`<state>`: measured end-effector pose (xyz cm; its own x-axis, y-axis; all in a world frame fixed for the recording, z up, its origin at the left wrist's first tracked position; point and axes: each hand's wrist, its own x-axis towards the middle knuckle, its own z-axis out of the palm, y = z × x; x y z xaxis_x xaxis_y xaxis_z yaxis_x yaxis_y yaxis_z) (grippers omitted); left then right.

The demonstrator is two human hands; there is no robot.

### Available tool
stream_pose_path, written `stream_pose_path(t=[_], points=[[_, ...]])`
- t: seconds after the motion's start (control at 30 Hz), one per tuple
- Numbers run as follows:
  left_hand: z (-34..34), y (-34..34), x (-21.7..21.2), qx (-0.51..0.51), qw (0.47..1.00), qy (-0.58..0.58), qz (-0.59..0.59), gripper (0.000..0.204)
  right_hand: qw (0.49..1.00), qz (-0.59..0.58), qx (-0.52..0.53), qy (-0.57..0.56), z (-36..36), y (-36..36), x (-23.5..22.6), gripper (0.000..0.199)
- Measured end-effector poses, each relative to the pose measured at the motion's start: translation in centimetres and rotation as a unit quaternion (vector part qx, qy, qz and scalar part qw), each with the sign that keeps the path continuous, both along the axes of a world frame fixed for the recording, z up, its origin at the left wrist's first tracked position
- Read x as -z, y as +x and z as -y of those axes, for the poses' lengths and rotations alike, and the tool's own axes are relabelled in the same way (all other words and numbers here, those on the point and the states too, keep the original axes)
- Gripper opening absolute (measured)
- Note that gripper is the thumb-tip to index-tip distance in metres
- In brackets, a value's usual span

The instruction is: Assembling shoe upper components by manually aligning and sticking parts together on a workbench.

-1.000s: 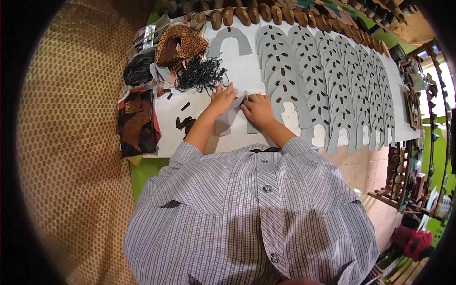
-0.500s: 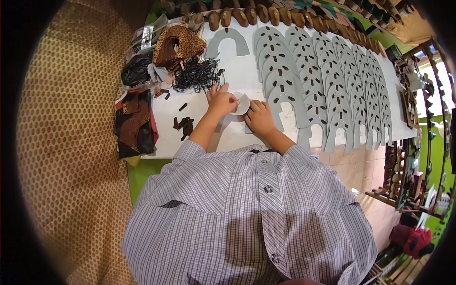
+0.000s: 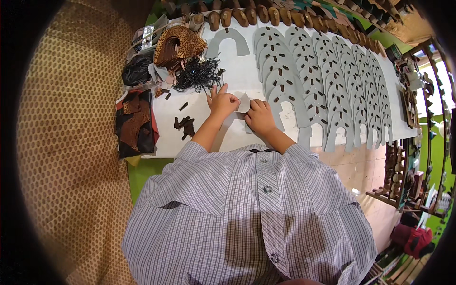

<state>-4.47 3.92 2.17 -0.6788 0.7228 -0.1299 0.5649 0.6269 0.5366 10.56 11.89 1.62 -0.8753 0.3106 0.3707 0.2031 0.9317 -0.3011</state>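
While, in the head view, the bare left hand (image 3: 223, 103) pinches the edge of a curled, flexible grey sheet piece (image 3: 244, 103) over the white tabletop (image 3: 240, 69), the bare right hand (image 3: 260, 117) covers its other side, seemingly steadying it; whether it clamps, I cannot tell. Flat grey arch-shaped pieces (image 3: 298, 110) overlap rightward, perhaps keeping their dark brown strips (image 3: 283, 88) uncovered.

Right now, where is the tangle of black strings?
In the head view, the black tangle lies on the left part of the white table, between the leopard-print pieces and the person's left hand.
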Motion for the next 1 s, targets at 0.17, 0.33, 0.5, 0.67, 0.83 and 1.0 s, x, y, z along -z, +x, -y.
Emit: stream_pose_path(t=[0.17,0.33,0.5,0.67,0.83,1.0], points=[[-0.6,-0.3,0.4,-0.011,1.000,-0.016,-0.007,0.014,1.000,0.012,-0.004,-0.002,0.0,0.0,0.1,0.022],[-1.6,0.1,-1.6,-0.015,0.998,-0.065,-0.004,0.014,1.000,0.003,0.002,-0.001,0.0,0.1,0.2,0.022],[-2.5,-0.4,-2.7,0.022,0.985,-0.167,-0.021,0.017,1.000,0.016,-0.001,-0.002,0.0,0.2,-0.2,0.022],[-2.7,-1.2,-1.6,0.047,0.985,-0.165,-0.029,0.020,1.000,0.015,0.006,-0.014,0.2,0.2,-0.6,0.030],[-2.1,-2.5,-0.3,0.129,0.981,-0.128,-0.072,0.016,1.000,0.014,0.009,-0.018,0.2,0.2,-0.6,0.034],[-2.0,-3.1,-0.1,0.201,0.972,-0.064,-0.102,0.010,1.000,0.015,0.011,-0.022,0.1,0.3,-0.6,0.034]])
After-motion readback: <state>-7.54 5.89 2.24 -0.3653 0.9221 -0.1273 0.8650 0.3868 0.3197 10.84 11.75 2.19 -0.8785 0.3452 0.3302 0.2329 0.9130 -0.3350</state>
